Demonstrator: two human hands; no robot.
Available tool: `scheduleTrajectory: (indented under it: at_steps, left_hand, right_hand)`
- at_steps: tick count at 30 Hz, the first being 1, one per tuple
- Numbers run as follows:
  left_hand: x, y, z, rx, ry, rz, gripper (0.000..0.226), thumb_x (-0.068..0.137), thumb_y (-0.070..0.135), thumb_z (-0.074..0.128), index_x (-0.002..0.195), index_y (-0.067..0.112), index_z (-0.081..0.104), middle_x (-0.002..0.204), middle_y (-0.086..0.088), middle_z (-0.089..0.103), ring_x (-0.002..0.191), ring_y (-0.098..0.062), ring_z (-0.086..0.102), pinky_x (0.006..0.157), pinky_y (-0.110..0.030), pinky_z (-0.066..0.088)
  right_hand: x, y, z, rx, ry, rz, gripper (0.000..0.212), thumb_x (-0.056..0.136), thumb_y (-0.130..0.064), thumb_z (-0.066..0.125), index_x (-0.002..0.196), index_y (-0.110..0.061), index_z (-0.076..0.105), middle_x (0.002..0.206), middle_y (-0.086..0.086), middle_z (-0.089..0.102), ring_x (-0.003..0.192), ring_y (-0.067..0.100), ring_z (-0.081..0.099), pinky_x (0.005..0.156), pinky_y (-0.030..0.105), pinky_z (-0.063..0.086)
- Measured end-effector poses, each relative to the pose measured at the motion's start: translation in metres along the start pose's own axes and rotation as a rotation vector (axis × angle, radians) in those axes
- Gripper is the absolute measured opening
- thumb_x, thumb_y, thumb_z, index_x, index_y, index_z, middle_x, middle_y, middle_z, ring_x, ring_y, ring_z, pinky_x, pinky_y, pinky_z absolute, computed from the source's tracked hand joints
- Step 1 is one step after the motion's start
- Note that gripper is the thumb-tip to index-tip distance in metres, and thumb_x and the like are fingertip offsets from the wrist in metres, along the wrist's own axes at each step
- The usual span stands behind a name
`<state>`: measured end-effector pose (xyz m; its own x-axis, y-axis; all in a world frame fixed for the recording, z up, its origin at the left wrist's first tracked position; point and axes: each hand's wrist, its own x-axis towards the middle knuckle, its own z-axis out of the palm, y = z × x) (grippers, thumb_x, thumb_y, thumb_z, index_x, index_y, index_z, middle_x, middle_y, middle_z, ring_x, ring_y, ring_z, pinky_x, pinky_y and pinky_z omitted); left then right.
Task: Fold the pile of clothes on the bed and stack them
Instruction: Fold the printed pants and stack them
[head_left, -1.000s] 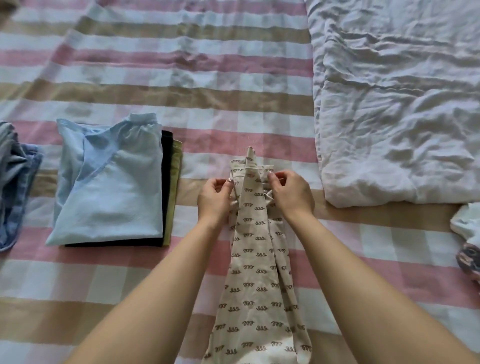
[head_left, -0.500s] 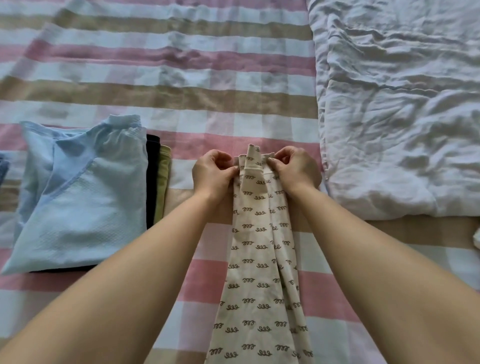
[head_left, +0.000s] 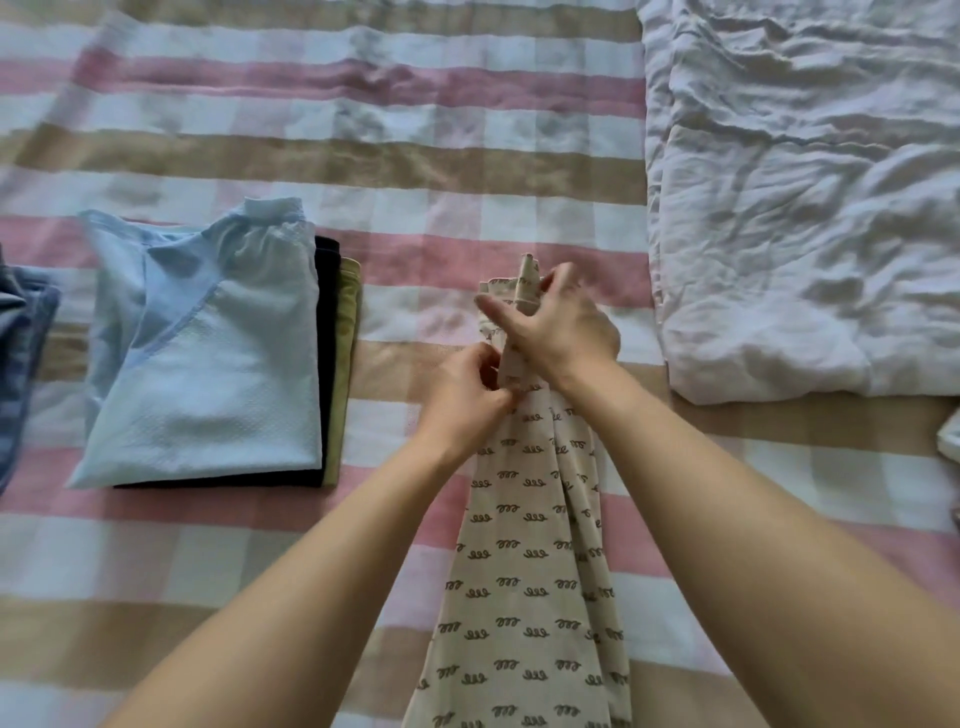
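A cream garment with small brown squiggles (head_left: 524, 587) lies in a long narrow strip on the striped bed sheet (head_left: 363, 156), running from the bottom edge up to the middle. My right hand (head_left: 558, 332) lies across its top end and pinches the fabric there. My left hand (head_left: 467, 395) grips the left edge just below. To the left stands a folded stack (head_left: 208, 358): a pale blue top over a black piece and an olive piece.
A crumpled white duvet (head_left: 800, 208) fills the upper right. Blue striped cloth (head_left: 21, 353) shows at the left edge. A bit of white fabric (head_left: 949, 436) peeks in at the right edge.
My right hand has crossed over to the left across the garment's top end, and my left hand has dropped lower on the left edge. The view has shifted a little.
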<state>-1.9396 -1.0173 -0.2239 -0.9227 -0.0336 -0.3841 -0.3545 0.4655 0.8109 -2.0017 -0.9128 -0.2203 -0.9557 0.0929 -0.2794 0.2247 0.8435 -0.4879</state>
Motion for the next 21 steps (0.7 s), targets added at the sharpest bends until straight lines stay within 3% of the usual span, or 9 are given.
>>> scheduleTrajectory:
  at_steps: [3,6,8,10,11,13,15,18,21]
  left_hand:
    - [-0.001,0.006,0.002,-0.114,-0.037,-0.04,0.007,0.083,0.005,0.061,0.09,0.008,0.063,0.078,-0.005,0.065,0.064,-0.013,0.058,0.055,-0.022,0.049]
    - [-0.001,0.005,-0.006,-0.274,-0.071,-0.092,0.014,0.084,0.0,0.058,0.092,0.011,0.062,0.076,-0.002,0.06,0.066,-0.012,0.054,0.056,-0.016,0.046]
    - [0.0,0.006,-0.012,-0.363,-0.114,-0.039,0.025,0.082,-0.001,0.06,0.103,0.013,0.059,0.088,-0.004,0.058,0.078,-0.016,0.056,0.072,-0.025,0.049]
    - [0.005,0.014,-0.013,-0.529,-0.19,0.0,0.044,0.081,-0.003,0.062,0.12,0.014,0.049,0.106,-0.003,0.059,0.094,-0.016,0.06,0.083,-0.03,0.052]
    - [0.009,0.02,-0.013,-0.652,-0.224,-0.014,0.045,0.082,-0.004,0.061,0.122,0.013,0.048,0.107,-0.002,0.063,0.093,-0.015,0.063,0.08,-0.029,0.053]
    - [0.02,0.031,-0.011,-0.83,-0.19,-0.079,0.031,0.083,-0.006,0.057,0.111,0.008,0.054,0.087,-0.001,0.07,0.075,-0.014,0.068,0.067,-0.028,0.055]
    - [0.034,0.035,-0.01,-0.861,-0.049,-0.204,0.022,0.085,-0.003,0.057,0.106,0.002,0.059,0.08,-0.008,0.069,0.066,-0.02,0.067,0.065,-0.033,0.056]
    - [0.052,0.029,-0.01,-0.828,0.059,-0.356,0.018,0.089,0.0,0.054,0.106,0.001,0.061,0.083,-0.011,0.066,0.066,-0.022,0.063,0.067,-0.035,0.056]
    - [0.062,0.028,-0.012,-0.824,0.021,-0.363,0.012,0.091,0.002,0.051,0.097,0.007,0.061,0.08,-0.009,0.064,0.064,-0.019,0.062,0.062,-0.033,0.055]
  right_hand:
    - [0.011,-0.014,0.003,-0.082,-0.067,0.058,0.054,0.087,-0.032,0.057,0.127,-0.006,0.032,0.115,0.011,0.056,0.092,0.027,0.058,0.064,0.033,0.036]
    - [0.016,-0.002,-0.011,0.148,-0.052,0.069,0.017,0.087,-0.007,0.047,0.104,-0.006,0.048,0.098,0.011,0.059,0.084,0.027,0.056,0.063,0.028,0.035]
    - [0.012,0.001,-0.023,0.212,0.046,-0.007,0.01,0.087,-0.01,0.049,0.095,-0.007,0.053,0.087,0.006,0.056,0.077,0.022,0.052,0.061,0.025,0.035]
    - [0.004,-0.006,-0.033,0.276,0.064,-0.126,0.018,0.092,-0.024,0.051,0.095,-0.008,0.058,0.082,0.001,0.058,0.072,0.015,0.052,0.058,0.016,0.038]
    - [0.001,-0.011,-0.036,0.347,-0.001,-0.165,0.029,0.094,-0.033,0.049,0.094,-0.006,0.06,0.082,0.004,0.062,0.072,0.014,0.055,0.062,0.015,0.043]
    - [-0.003,-0.02,-0.042,0.539,-0.194,-0.127,0.052,0.097,-0.043,0.039,0.099,0.003,0.062,0.093,0.016,0.067,0.079,0.023,0.062,0.075,0.035,0.05]
    - [-0.002,-0.019,-0.045,0.703,-0.309,-0.026,0.051,0.098,-0.042,0.034,0.105,0.001,0.06,0.096,0.017,0.065,0.08,0.023,0.062,0.073,0.037,0.051]
    - [0.006,-0.006,-0.041,0.775,-0.2,0.008,0.031,0.099,-0.028,0.04,0.105,-0.005,0.06,0.094,0.009,0.063,0.078,0.017,0.058,0.066,0.028,0.047]
    - [0.017,0.016,-0.03,0.671,-0.042,0.046,0.024,0.095,-0.016,0.049,0.111,-0.003,0.06,0.098,0.006,0.061,0.087,0.016,0.055,0.08,0.035,0.049]
